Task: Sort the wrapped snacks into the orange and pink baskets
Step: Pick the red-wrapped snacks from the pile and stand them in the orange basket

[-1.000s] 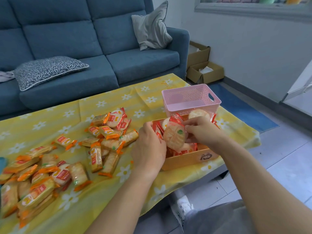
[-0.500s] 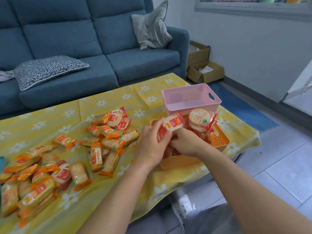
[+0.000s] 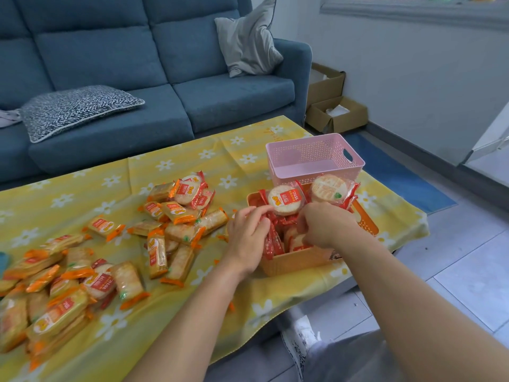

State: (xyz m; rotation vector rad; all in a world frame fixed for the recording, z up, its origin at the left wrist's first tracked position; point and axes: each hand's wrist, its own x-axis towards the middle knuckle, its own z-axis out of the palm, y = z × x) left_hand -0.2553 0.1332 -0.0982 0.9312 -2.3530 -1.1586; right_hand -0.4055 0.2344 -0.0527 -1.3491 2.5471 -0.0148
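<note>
Orange basket at lower centre-right of frame, on the near right part of the table, packed with red-wrapped snacks. Both hands are at it.

Left hand comes in from the left side of the basket, back of hand up, fingers curled. Its fingertips pinch the lower left wrapper edge of a round snack, which stands face-on above the basket's far left corner, red label showing.

Right hand sits over the middle of the basket, knuckles up, fingers bent down among the red packets. Whether it grips one or only presses on them: cannot tell, fingertips hidden.

Second round snack stands just right of the first, above the right hand, against the near wall of the pink basket. Pink basket is directly behind the orange one, touching or nearly so; no snacks visible inside it.

Loose packets left of the hands: a middle heap of orange-wrapped oblong snacks with a couple of round red ones on top, close to the left hand; a larger heap at lower left of frame, well apart from the baskets.

All on a yellow daisy-print cloth. Beyond it a blue sofa with a grey cushion upright at its right end and a speckled cushion flat on the seat. Cardboard boxes on the floor at right, blue mat beside them.
</note>
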